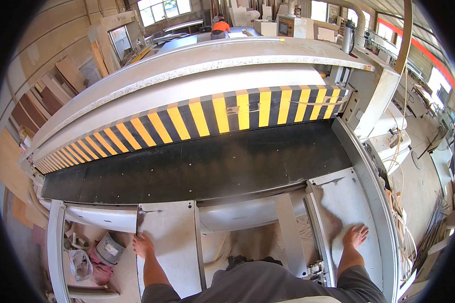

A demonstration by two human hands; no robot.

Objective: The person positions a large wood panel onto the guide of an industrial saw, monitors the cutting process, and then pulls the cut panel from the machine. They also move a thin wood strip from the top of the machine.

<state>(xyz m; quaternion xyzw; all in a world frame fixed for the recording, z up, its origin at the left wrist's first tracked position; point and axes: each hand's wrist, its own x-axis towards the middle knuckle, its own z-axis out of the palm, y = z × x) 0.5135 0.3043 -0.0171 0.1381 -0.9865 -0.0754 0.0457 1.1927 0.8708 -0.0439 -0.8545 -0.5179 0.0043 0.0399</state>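
Two pale plates, both on the near side of the striped beam [242,108]: left plate [169,237] facing its middle, right plate [359,199] by its right end. Left hand [143,246] at left plate's left edge; can't tell if fingers grip or just rest. Right hand [356,236] laid on right plate, fingers spread, released. Black bed [187,177] runs between beam and plates. Grey bucket [109,249] on near side of beam, toward its left end, pink cloth [102,272] next to it. Person in orange top [221,26] well beyond beam.
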